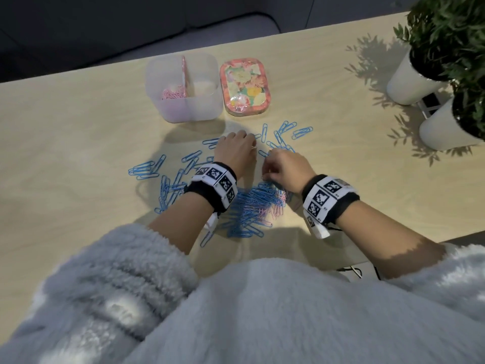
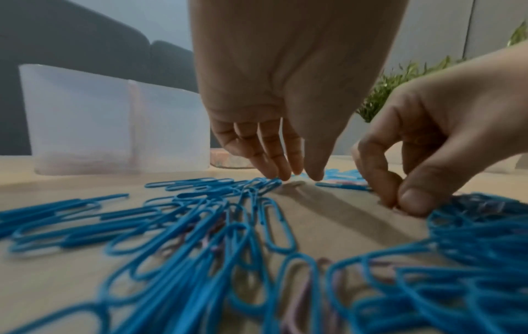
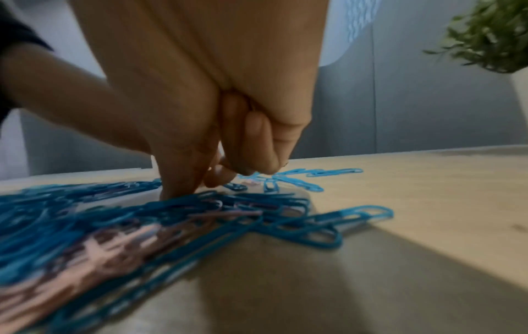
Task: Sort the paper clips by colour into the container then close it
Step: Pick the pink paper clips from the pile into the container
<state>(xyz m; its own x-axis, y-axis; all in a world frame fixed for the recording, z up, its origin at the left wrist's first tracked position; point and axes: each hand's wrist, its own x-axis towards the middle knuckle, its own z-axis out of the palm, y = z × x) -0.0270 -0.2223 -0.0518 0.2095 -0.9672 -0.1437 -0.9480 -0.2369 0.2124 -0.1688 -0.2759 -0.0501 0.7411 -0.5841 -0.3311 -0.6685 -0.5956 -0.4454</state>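
Observation:
A translucent container (image 1: pixel 207 106) with a pink divider stands at the back, with pink clips (image 1: pixel 172 94) in its left compartment. Its floral lid (image 1: pixel 245 86) lies flat to the right of it. Blue paper clips (image 1: pixel 147 169) are scattered over the table. A dense pile of blue and pink clips (image 1: pixel 254 206) lies between my wrists. My left hand (image 2: pixel 297 176) points its straight fingers down and touches the table beside loose blue clips. My right hand (image 2: pixel 397 201) pinches thumb and finger together on a clip at the pile's far edge; I cannot tell the clip's colour.
Two white pots (image 1: pixel 409 82) with green plants stand at the right end of the table. A dark sofa (image 1: pixel 65 35) lies beyond the far edge. My fluffy grey sleeves (image 1: pixel 118 279) hang over the near edge.

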